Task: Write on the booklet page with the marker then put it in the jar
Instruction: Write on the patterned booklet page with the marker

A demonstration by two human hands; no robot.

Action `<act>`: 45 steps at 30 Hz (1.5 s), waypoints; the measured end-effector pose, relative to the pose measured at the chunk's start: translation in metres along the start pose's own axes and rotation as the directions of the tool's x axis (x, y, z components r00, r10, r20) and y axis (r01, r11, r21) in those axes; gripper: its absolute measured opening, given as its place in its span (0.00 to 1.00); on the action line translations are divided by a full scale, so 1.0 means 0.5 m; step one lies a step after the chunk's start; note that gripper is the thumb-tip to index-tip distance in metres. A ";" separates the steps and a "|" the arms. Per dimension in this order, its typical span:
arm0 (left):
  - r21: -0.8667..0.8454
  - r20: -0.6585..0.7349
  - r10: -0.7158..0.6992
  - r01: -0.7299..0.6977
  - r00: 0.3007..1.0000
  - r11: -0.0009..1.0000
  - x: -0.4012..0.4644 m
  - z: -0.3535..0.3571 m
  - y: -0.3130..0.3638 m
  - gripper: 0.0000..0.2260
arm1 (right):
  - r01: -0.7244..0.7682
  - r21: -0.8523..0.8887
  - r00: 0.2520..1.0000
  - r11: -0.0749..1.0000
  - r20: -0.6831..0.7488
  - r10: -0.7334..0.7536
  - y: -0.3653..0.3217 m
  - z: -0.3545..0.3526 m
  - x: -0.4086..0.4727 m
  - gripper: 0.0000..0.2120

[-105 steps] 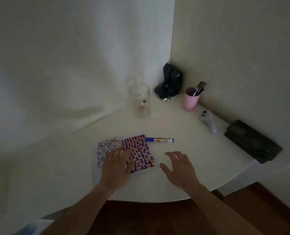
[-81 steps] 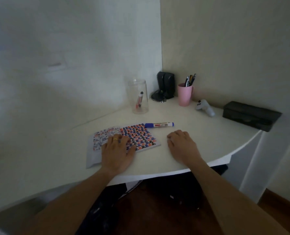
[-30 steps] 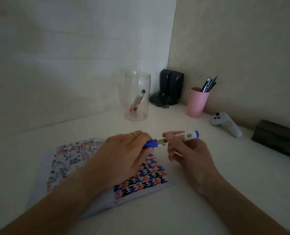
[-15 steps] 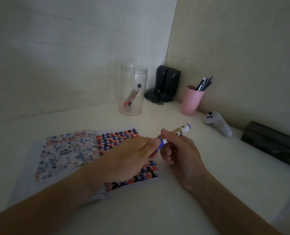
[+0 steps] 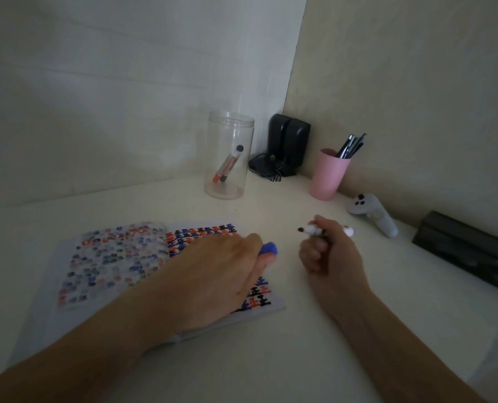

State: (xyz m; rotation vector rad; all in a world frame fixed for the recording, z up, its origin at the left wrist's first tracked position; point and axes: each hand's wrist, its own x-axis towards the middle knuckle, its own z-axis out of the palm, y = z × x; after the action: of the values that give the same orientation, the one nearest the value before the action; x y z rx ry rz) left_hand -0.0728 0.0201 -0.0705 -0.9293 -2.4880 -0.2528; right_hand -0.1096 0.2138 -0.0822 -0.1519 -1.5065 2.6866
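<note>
Left hand [image 5: 213,274]: rests palm down on the open booklet with rows of orange, blue and black marks [image 5: 119,260], fingers closed around the blue marker cap [image 5: 268,249].
Right hand [image 5: 329,257]: curled shut around the white uncapped marker [image 5: 314,230], dark tip pointing left, above the white desk [image 5: 271,359] just right of the booklet.
Clear cylindrical plastic jar [image 5: 229,155]: stands upright behind the booklet, well apart from the hands, with an orange-banded marker [image 5: 227,164] leaning inside.
Pink cup of pens [image 5: 328,174]: right of the jar.
</note>
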 end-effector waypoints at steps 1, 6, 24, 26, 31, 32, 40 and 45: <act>-0.072 0.006 -0.058 0.058 0.998 0.996 -0.011 -0.002 -0.007 0.19 | 0.011 0.025 1.000 1.000 -0.008 -0.010 -0.004 -0.004 0.008 0.13; -0.027 -0.038 -0.046 0.045 0.998 0.999 -0.018 0.001 -0.050 0.20 | 0.058 -0.218 0.997 0.974 0.056 -0.047 0.003 0.007 0.000 0.08; -0.057 0.044 0.028 -0.025 0.999 0.998 -0.025 0.028 -0.067 0.16 | 0.273 -0.733 0.960 0.622 0.171 -0.220 -0.009 -0.033 -0.137 0.04; -0.065 0.051 0.023 -0.019 0.998 0.998 -0.024 0.028 -0.067 0.17 | 0.253 -0.752 0.964 0.608 0.139 -0.228 -0.010 -0.035 -0.137 0.05; -0.046 0.058 0.018 -0.015 0.998 0.999 -0.025 0.029 -0.067 0.15 | 0.215 -0.795 0.975 0.568 0.143 -0.170 -0.006 -0.031 -0.139 0.02; -0.045 0.058 0.022 -0.019 0.998 0.999 -0.025 0.029 -0.067 0.15 | 0.214 -0.803 0.975 0.556 0.143 -0.168 -0.006 -0.032 -0.139 0.02; -0.062 0.081 0.022 -0.017 0.997 0.998 -0.023 0.028 -0.067 0.16 | 0.157 -0.862 0.979 0.482 0.072 -0.190 0.002 -0.038 -0.131 0.06; -0.070 0.077 0.022 -0.017 0.997 0.997 -0.024 0.027 -0.066 0.16 | 0.180 -0.836 0.978 0.519 0.096 -0.184 0.000 -0.041 -0.132 0.02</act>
State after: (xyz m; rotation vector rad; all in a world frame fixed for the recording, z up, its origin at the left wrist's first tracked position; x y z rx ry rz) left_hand -0.0914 -0.0071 -0.0883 -1.0091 -2.5537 -0.3039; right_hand -0.0416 0.2245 -0.0889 -0.0223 -2.5156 1.5483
